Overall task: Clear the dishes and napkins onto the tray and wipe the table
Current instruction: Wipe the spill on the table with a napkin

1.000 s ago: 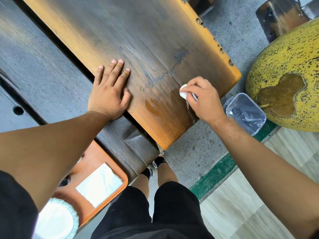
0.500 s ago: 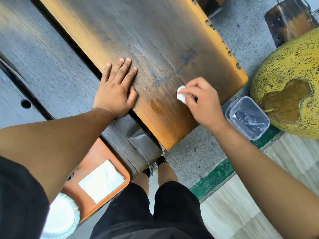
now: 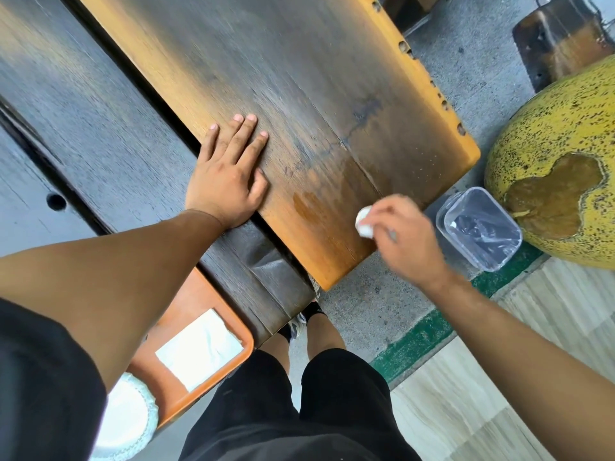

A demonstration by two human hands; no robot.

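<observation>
Moved: right hand (image 3: 404, 239) nearer table (image 3: 299, 78) edge, fingers pinching napkin (image 3: 363, 222).
Left hand (image 3: 229, 174): flat, fingers spread wide.

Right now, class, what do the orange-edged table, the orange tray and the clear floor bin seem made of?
Orange-edged table: wood, worn varnish, visible grain and a crack. Orange tray: probably smooth moulded plastic, with rounded rim. Clear floor bin: likely transparent plastic; dark liner shows through.

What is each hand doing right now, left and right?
Left hand: open, palm flat on the table, holding nothing.
Right hand: closed on a small white wad, near the table's edge.
</observation>
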